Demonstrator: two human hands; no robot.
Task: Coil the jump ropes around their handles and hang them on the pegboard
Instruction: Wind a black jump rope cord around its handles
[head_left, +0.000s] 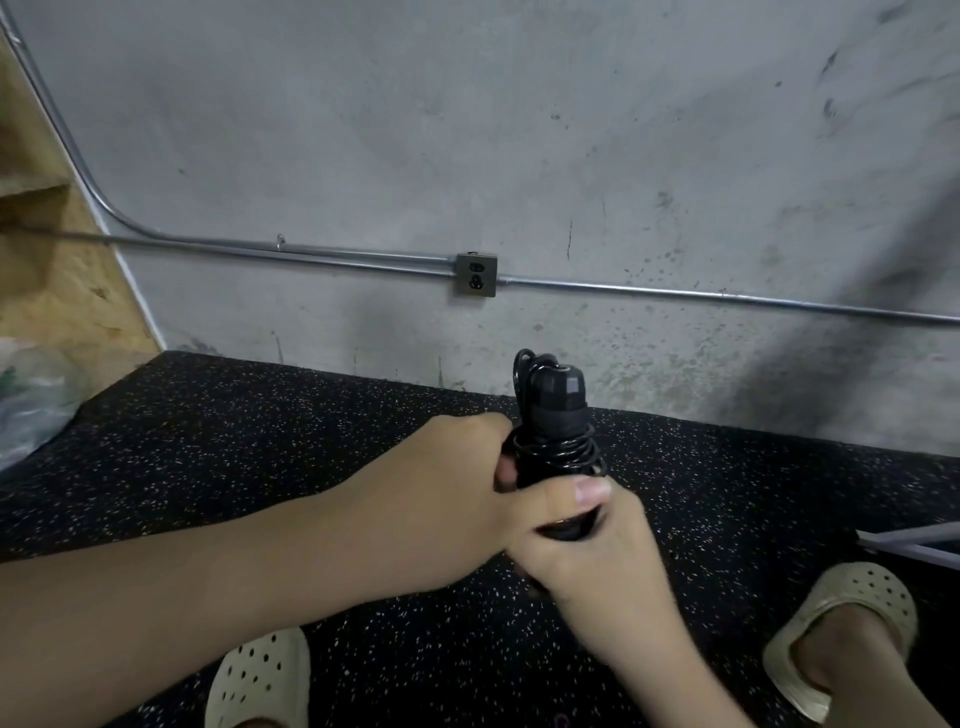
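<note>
Both hands are gripping the handles (553, 415): left hand (467, 499) and right hand (587, 551) clasping them, upright, over the near floor mat (260, 441). Rope (558, 449) is lying coiled; advisable keeping turns tight, tucking the end.

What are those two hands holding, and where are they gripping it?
Both the left hand and right hand grip the black jump rope handles by their lower part, below the coiled rope.

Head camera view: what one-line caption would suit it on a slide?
Both hands, left and right, grip black jump-rope handles wrapped in cord above speckled flooring.
</note>
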